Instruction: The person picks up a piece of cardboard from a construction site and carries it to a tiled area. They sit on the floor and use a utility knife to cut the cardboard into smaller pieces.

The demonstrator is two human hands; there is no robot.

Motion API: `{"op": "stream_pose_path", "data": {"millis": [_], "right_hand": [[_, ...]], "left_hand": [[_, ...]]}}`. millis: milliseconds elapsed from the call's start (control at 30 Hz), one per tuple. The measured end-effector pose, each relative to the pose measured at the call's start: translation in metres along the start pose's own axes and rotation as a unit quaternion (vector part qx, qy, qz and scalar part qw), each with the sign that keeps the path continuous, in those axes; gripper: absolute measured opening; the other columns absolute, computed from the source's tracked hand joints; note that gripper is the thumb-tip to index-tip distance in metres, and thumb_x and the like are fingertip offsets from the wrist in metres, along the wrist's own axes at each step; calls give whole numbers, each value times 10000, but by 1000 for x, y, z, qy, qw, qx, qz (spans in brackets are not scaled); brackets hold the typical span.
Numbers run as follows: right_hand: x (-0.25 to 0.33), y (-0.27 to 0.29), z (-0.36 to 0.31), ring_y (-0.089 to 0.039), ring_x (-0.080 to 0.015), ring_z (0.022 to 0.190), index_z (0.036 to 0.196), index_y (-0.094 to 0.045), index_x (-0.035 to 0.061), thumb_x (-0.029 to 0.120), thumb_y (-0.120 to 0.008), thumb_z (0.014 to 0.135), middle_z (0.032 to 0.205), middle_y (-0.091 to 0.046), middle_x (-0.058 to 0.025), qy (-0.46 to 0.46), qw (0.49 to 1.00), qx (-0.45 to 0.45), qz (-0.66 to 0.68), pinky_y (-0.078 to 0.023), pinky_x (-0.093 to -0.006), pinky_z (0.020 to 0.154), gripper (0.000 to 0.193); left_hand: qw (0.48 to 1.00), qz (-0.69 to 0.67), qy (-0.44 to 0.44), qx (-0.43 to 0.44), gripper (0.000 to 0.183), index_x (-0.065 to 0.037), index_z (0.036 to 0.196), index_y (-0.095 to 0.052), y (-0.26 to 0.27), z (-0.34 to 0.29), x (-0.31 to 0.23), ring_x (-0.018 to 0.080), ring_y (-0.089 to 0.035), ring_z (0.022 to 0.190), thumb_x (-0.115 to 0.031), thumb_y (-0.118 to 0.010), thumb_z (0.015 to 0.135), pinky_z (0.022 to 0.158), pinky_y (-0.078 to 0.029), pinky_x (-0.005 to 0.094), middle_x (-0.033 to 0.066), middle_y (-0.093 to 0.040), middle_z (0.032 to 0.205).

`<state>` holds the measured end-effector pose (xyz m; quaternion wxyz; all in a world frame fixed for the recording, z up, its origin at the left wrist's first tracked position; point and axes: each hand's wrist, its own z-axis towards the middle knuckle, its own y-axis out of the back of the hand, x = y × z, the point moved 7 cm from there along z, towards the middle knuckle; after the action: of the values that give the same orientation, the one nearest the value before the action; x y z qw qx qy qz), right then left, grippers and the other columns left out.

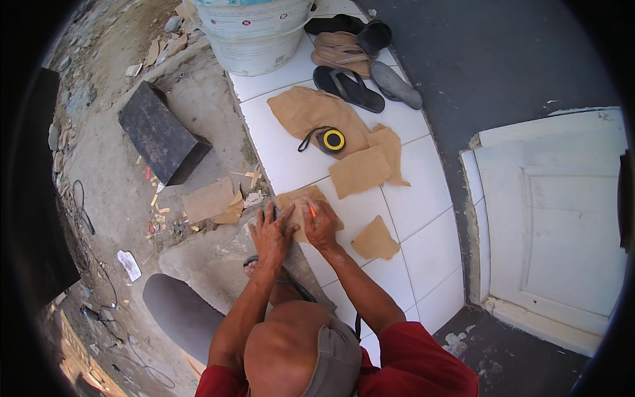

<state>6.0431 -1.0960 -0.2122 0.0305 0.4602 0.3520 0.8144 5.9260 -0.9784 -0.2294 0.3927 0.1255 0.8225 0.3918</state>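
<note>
A tan, leather-like sheet point(301, 198) lies on the white tiles at the ledge's edge. My left hand point(271, 235) rests flat with fingers spread, the fingertips at the sheet's left side. Over the sheet's right part, my right hand point(321, 226) is closed on an orange pencil-like stick point(313, 211), mostly hidden by the fingers. To the right of that hand is a small tan scrap point(376, 239). Farther off lie a rectangular tan piece point(360, 171), a narrow strip point(391, 152) and a larger tan sheet point(311, 109), with a black-and-yellow tape measure point(332, 139) on it.
Sandals point(348, 88) and other footwear crowd the far tiles beside a white bucket point(254, 40). A dark block point(162, 132) sits on the rough ground at left, near scraps point(208, 200) and rubble. A white door panel point(562, 225) stands at right.
</note>
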Motion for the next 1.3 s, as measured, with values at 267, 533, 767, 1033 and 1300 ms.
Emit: {"op": "stream_pose_path", "data": {"millis": [267, 533, 767, 1033, 1300], "right_hand": [[-21, 1, -5, -734, -419, 1070, 1218, -709, -24, 107, -621, 1065, 1151, -752, -218, -74, 995, -52, 34, -592, -474, 921, 219], [-22, -1, -1, -737, -399, 1003, 1211, -722, -25, 74, -668, 1025, 1102, -756, -203, -113, 992, -27, 54, -591, -448, 884, 218], [-22, 0, 5, -761, -363, 908, 1125, -752, -28, 45, -728, 981, 1027, -776, -190, -94, 993, -53, 42, -607, -422, 808, 163], [-24, -16, -14, -657, -88, 741, 1075, -747, -52, 57, -758, 994, 874, -744, -55, -222, 956, 1, 194, -536, -261, 658, 136], [-40, -18, -20, -672, -159, 684, 953, -726, -7, 90, -807, 929, 822, -735, -91, -265, 944, 9, 195, -535, -324, 613, 128]], "left_hand": [[1000, 6, -16, -10, 623, -448, 1527, -616, -2, -1, -2, 460, -365, 1584, -428, -812, 937, 1217, -265, 785, 144, -454, 1703], [1000, 4, -3, -10, 629, -435, 1532, -617, -3, -1, 1, 445, -382, 1577, -436, -810, 934, 1227, -257, 769, 121, -480, 1684], [1000, 1, -3, -3, 632, -433, 1544, -607, 1, -2, 0, 447, -383, 1574, -425, -803, 942, 1237, -250, 758, 121, -475, 1687], [1000, 5, 9, -5, 629, -440, 1547, -601, 0, -5, 6, 426, -378, 1585, -434, -793, 948, 1240, -241, 759, 110, -464, 1699], [1000, 12, 1, -16, 639, -453, 1553, -595, -1, -2, 1, 432, -385, 1582, -454, -794, 945, 1223, -265, 773, 97, -477, 1693]]}}
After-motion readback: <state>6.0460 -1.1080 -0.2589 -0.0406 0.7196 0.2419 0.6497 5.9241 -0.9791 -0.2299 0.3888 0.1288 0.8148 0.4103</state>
